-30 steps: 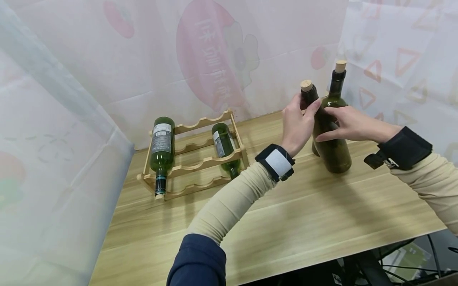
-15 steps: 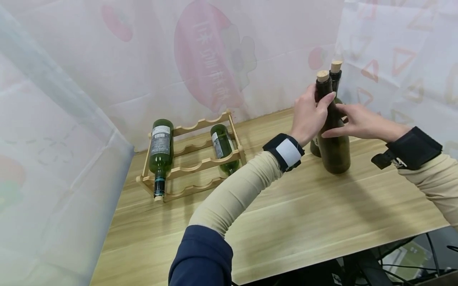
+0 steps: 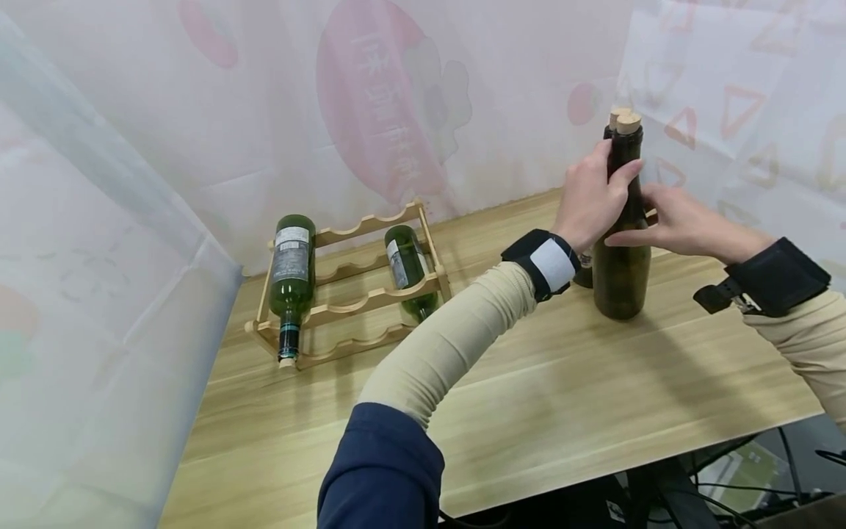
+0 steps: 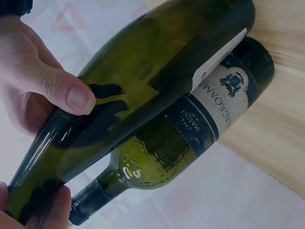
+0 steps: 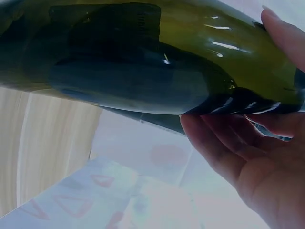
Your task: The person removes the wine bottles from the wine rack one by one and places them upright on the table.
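A dark green corked wine bottle (image 3: 620,279) stands upright at the right of the table, its base at the tabletop. My left hand (image 3: 590,200) grips its neck, thumb in front. Around the shoulder, my right hand (image 3: 690,224) holds the same bottle between thumb and fingers; the right wrist view shows the fingers (image 5: 214,143) bent along the glass. Close behind is a second corked bottle (image 4: 224,102) with a cream and dark label, mostly hidden in the head view.
A wooden wine rack (image 3: 377,300) stands left of the hands. One green bottle (image 3: 292,264) lies in its left slot, cork toward me, another (image 3: 411,272) near its right end. Printed curtains (image 3: 264,110) hang behind the table, and cables (image 3: 740,488) lie below its front edge.
The held bottle has gone from tilted to upright, its neck swinging right until it overlaps the bottle behind. Both hands have moved slightly right with it.
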